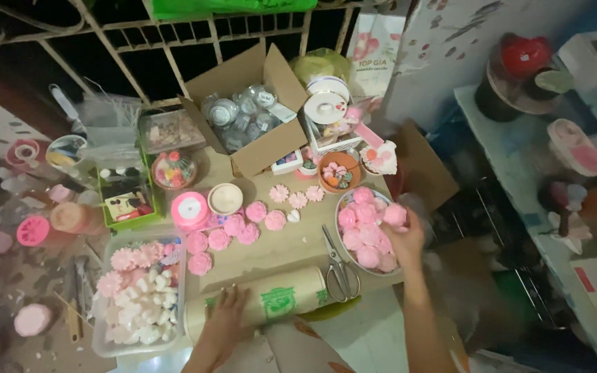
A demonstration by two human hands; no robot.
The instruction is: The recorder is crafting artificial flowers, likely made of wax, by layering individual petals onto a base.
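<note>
My right hand (405,238) reaches over a round bowl (343,200) heaped with pink rose-shaped pieces and grips one pink rose piece (394,215) at the bowl's right edge. My left hand (226,319) rests flat on a tan cardboard roll (291,293) with a green print, lying along the near edge of the wooden board (278,249). A curved row of pink rose pieces (233,231) lies on the board. Scissors (340,266) lie between the roll and the bowl.
A clear tray (139,290) of pink and white flower pieces stands at the left. Farther back are a pink ribbon spool (189,209), a small white cup (225,198), an open cardboard box (250,114) of clear containers, an orange bowl (340,173) and a green box (129,200).
</note>
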